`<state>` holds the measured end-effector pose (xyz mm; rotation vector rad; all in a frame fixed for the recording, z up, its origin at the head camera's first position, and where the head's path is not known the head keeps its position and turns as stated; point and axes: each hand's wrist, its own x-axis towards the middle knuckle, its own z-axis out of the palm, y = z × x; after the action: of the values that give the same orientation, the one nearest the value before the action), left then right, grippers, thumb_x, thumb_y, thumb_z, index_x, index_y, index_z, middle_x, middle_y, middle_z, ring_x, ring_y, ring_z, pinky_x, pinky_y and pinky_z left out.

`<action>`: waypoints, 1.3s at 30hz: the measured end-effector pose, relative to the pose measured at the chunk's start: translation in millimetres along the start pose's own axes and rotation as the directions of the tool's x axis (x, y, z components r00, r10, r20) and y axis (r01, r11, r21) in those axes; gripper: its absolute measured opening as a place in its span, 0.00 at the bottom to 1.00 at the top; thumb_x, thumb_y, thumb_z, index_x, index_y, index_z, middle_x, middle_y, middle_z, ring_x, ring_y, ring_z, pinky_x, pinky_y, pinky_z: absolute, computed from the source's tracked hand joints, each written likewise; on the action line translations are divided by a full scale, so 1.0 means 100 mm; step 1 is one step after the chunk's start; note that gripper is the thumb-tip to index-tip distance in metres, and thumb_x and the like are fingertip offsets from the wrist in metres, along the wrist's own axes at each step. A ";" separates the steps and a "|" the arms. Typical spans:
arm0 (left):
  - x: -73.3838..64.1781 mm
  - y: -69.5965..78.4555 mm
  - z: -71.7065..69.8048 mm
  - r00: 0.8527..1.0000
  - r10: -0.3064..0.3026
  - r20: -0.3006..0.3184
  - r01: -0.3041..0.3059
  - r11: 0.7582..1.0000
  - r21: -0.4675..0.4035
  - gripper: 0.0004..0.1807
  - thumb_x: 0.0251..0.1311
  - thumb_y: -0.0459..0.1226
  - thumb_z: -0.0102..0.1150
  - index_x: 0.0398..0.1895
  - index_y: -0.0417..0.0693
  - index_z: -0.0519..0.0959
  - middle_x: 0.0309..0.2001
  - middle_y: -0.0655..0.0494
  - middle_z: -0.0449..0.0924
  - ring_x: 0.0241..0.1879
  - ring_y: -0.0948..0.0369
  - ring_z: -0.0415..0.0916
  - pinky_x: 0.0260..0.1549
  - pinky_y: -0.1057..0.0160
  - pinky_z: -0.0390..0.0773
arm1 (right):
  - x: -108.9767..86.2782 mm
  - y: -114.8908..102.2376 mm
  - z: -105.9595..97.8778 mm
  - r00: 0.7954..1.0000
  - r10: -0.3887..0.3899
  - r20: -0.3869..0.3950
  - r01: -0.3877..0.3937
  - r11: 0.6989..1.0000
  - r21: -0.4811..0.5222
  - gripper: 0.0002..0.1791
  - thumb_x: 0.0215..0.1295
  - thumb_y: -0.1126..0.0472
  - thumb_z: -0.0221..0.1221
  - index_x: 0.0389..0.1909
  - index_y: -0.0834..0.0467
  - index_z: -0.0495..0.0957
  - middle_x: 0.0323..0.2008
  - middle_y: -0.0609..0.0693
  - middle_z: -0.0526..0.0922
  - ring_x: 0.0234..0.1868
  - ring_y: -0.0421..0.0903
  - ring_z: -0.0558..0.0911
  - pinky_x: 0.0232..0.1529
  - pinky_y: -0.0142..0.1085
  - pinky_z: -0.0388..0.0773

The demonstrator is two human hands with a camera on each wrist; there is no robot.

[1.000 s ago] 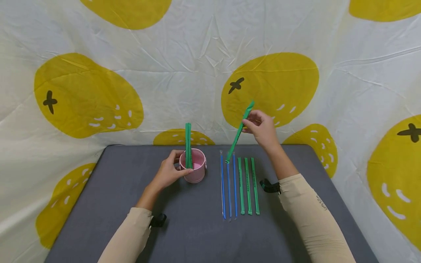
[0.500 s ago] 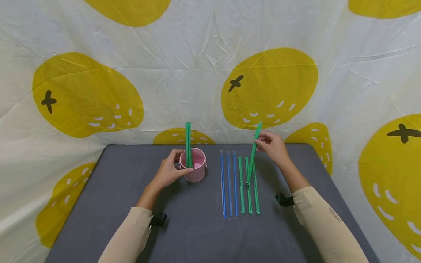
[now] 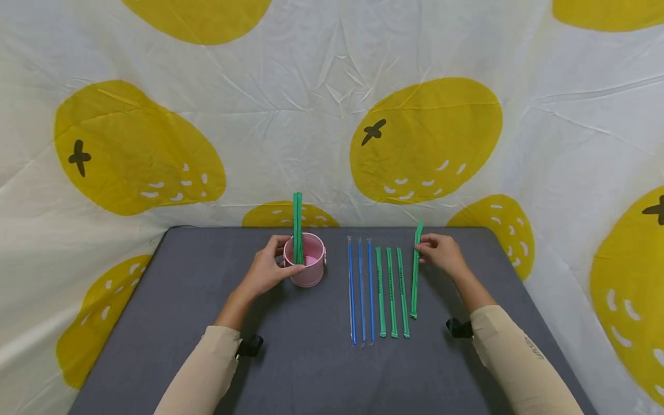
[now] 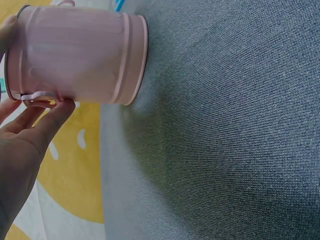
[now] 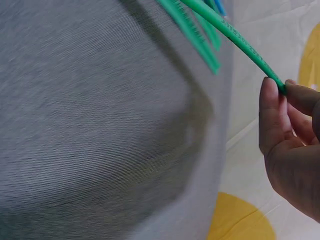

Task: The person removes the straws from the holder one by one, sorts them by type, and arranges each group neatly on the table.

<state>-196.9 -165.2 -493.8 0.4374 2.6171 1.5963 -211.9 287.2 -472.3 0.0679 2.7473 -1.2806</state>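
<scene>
My left hand (image 3: pixel 266 268) grips a small pink bucket (image 3: pixel 307 279) by its side, thumb at the front of the rim. Several green wrapped straws (image 3: pixel 297 222) stand upright in that bucket, their lower ends hidden. In the left wrist view, fingertips touch the bucket (image 4: pixel 75 55) beside its handle mount. My right hand (image 3: pixel 443 253) pinches one green wrapped straw (image 3: pixel 415 282) near its upper end, between thumb and fingers. It tilts slightly, just right of three green wrapped straws (image 3: pixel 391 294) lying side by side. The right wrist view shows the held straw (image 5: pixel 235 37) above the tabletop.
Three blue straws (image 3: pixel 361 294) in clear wrappers lie left of the green row. All rest on a dark grey table (image 3: pixel 311 369). Behind it hangs a white cloth (image 3: pixel 290 138) with yellow fruit prints.
My right hand has carried the green straw rightward and down, from over the blue straws to the right side of the green row. My left hand and the bucket have stayed put.
</scene>
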 end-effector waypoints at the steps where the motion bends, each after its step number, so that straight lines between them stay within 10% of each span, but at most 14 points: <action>1: 0.00 0.00 0.00 1.000 0.003 0.000 -0.003 1.000 0.000 0.44 0.52 0.48 0.81 0.69 0.51 0.67 0.64 0.47 0.79 0.64 0.45 0.78 0.58 0.43 0.81 | 0.01 0.05 0.01 1.000 0.014 0.015 -0.014 1.000 -0.010 0.26 0.76 0.59 0.60 0.66 0.73 0.72 0.56 0.72 0.82 0.39 0.55 0.91 0.46 0.48 0.87; 9: -0.01 0.00 0.01 1.000 0.002 -0.002 -0.002 1.000 0.005 0.44 0.52 0.49 0.81 0.69 0.51 0.67 0.64 0.47 0.79 0.64 0.43 0.78 0.59 0.42 0.81 | 0.00 0.21 0.09 0.989 0.103 0.107 -0.104 0.995 0.005 0.26 0.75 0.63 0.60 0.66 0.76 0.71 0.55 0.73 0.81 0.32 0.44 0.89 0.39 0.39 0.88; 20: -0.01 0.00 0.01 1.000 0.000 -0.005 0.000 1.000 0.008 0.44 0.52 0.48 0.80 0.69 0.48 0.67 0.63 0.47 0.79 0.65 0.41 0.77 0.60 0.41 0.80 | -0.02 0.27 0.27 0.988 0.151 0.033 -0.153 0.987 0.041 0.17 0.68 0.66 0.66 0.52 0.71 0.77 0.38 0.61 0.88 0.25 0.39 0.85 0.30 0.35 0.87; 39: -0.01 -0.02 0.02 1.000 0.007 -0.005 -0.007 1.000 0.012 0.45 0.52 0.50 0.80 0.69 0.49 0.67 0.64 0.46 0.78 0.65 0.41 0.77 0.59 0.41 0.80 | -0.07 0.24 0.36 0.994 0.110 -0.011 -0.110 0.990 -0.082 0.16 0.68 0.64 0.67 0.48 0.71 0.77 0.39 0.64 0.86 0.25 0.43 0.86 0.29 0.37 0.86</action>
<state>-195.8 -165.0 -496.8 0.4443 2.6325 1.5866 -199.9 275.1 -513.2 0.2140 2.7552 -1.1402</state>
